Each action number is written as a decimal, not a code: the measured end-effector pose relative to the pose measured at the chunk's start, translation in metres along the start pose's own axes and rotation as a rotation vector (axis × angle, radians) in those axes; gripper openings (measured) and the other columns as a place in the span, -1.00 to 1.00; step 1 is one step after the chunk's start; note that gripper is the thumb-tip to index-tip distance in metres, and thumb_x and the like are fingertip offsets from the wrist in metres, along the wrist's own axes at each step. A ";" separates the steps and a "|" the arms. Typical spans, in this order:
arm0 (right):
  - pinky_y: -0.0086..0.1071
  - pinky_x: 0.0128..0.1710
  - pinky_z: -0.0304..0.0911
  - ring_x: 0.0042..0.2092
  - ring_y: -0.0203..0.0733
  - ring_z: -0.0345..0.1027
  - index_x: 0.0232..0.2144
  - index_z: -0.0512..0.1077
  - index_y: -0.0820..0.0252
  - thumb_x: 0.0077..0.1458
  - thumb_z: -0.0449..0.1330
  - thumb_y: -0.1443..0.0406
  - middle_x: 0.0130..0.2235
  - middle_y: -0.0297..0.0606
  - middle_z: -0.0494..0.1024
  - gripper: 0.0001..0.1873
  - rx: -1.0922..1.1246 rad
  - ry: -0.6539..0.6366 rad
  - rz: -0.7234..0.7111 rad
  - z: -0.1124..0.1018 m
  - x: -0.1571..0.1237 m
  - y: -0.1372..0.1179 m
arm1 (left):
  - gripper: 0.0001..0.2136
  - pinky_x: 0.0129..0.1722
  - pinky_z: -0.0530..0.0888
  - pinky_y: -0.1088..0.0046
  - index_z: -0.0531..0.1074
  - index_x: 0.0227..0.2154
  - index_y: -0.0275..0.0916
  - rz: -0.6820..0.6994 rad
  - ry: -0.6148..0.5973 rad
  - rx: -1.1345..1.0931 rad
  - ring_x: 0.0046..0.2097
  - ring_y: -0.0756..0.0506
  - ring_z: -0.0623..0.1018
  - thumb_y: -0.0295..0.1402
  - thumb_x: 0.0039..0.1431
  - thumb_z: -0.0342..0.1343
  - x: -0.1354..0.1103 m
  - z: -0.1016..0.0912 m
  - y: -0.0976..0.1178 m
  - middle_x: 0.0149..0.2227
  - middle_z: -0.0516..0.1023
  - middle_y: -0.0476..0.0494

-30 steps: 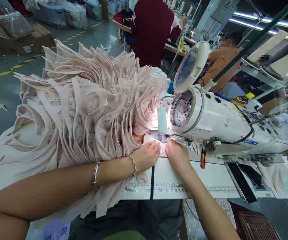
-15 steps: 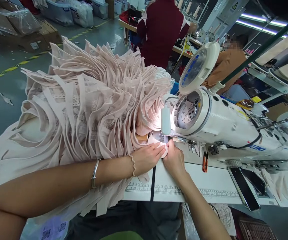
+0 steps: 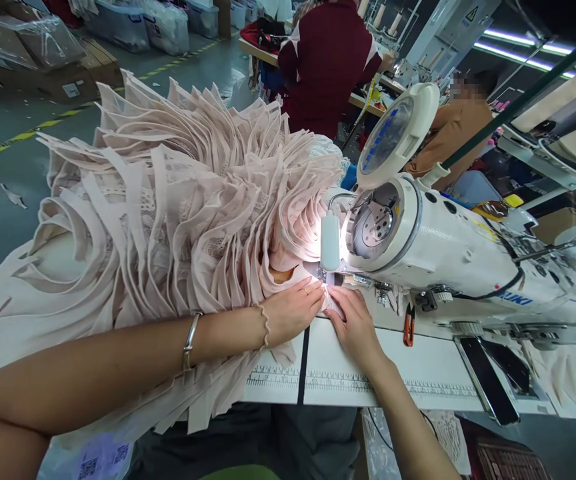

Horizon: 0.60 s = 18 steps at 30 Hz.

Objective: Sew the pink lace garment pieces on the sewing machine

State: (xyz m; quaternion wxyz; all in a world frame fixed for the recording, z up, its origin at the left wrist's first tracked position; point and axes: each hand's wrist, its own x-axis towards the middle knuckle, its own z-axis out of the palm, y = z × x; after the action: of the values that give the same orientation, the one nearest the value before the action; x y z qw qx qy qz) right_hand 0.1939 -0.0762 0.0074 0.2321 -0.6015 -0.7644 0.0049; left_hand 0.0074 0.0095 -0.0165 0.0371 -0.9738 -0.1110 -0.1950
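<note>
A pale pink fabric piece [image 3: 332,305] lies at the needle area of a white sewing machine [image 3: 448,243], in the glow of a small lamp [image 3: 330,240]. My left hand [image 3: 293,310] presses its closed fingers on the left side of the piece, close to the presser foot. On the other side, my right hand [image 3: 357,328] has its fingertips on the fabric and its thumb at the near edge, gripping it. Both sets of fingertips nearly meet. Beside my left arm rises a big heap of pale pink lace-trimmed garments [image 3: 183,220]; the piece seems joined to it.
Orange thread snips [image 3: 409,325] lie on the table right of my right hand. Farther right is a phone [image 3: 488,380]. A printed ruler [image 3: 338,382] runs along the table's front edge. A person in maroon [image 3: 325,67] and one in brown [image 3: 451,130] sit beyond the machine.
The fabric piece has turned and shifted under my fingers. My right hand has opened out from a tight pinch, its fingers now reaching farther over the cloth. My left hand has slid slightly left.
</note>
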 end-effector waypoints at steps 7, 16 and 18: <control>-0.21 -0.03 0.29 -0.07 -0.03 0.32 -0.01 0.50 0.26 0.34 0.05 0.27 -0.12 -0.06 0.53 -0.69 -0.365 0.010 -0.017 0.006 0.011 -0.016 | -0.77 0.04 0.42 0.21 0.40 -0.17 -0.38 -0.227 -0.002 -0.053 -0.04 -0.18 0.49 -0.56 0.39 -0.18 0.006 -0.017 -0.006 -0.14 0.49 -0.27; -0.19 0.07 0.19 -0.04 -0.08 0.41 0.10 0.47 0.23 0.30 -0.07 0.49 0.01 -0.10 0.60 -0.55 -0.427 -0.034 -0.063 0.010 0.010 0.001 | -0.76 0.04 0.41 0.28 0.45 -0.20 -0.44 -0.026 -0.006 0.015 -0.10 -0.15 0.50 -0.59 0.37 -0.14 0.015 -0.010 0.006 -0.20 0.53 -0.25; -0.21 0.06 0.21 -0.03 -0.10 0.43 0.11 0.46 0.21 0.28 -0.09 0.50 0.06 -0.13 0.59 -0.51 -0.398 -0.040 -0.021 0.011 0.011 0.005 | -0.77 0.11 0.38 0.25 0.44 -0.11 -0.48 -0.004 0.006 0.029 -0.06 -0.17 0.51 -0.58 0.35 -0.12 0.015 -0.006 0.008 -0.15 0.53 -0.30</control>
State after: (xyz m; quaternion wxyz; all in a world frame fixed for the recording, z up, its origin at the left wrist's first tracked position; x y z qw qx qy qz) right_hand 0.1929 -0.0616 -0.0002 0.0933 -0.6273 -0.7609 -0.1369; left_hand 0.0206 0.0043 -0.0053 0.0514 -0.9724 -0.1155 -0.1962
